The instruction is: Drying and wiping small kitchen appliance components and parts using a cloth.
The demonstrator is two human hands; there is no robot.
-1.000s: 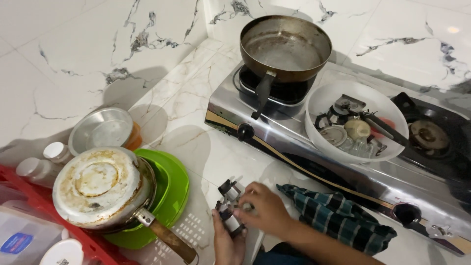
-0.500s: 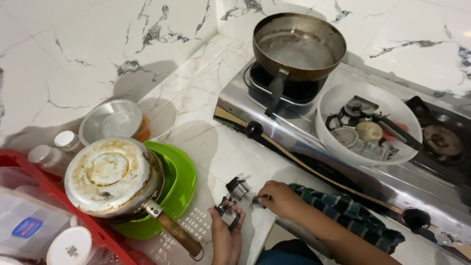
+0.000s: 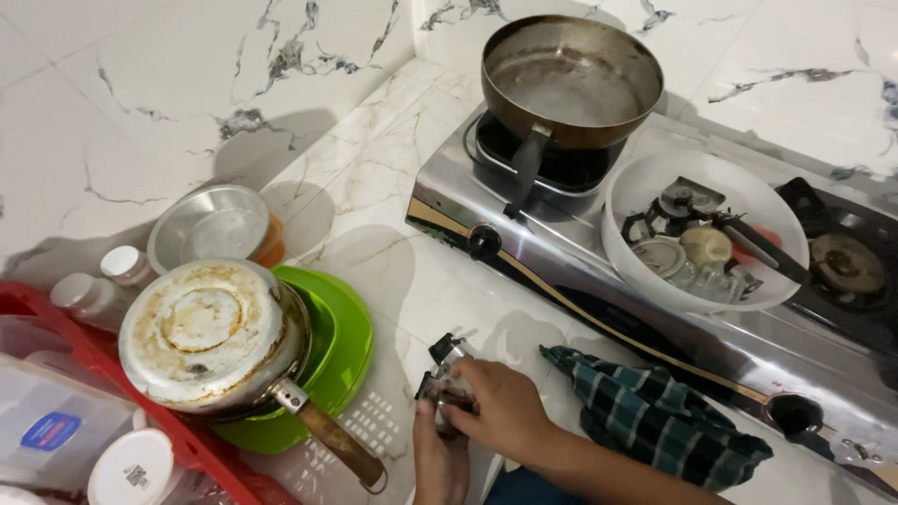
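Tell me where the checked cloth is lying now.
In the head view the checked cloth lies at the lower right on the marble counter, against the front of the stove, just right of the hands.

Checked cloth (image 3: 655,421) beside stove (image 3: 599,271)

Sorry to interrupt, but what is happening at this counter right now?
A person holds a small metal part in both hands over the marble counter: left hand beneath, right hand over it. A checked cloth lies beside them. A pan sits on the stove, next to a white bowl of parts.
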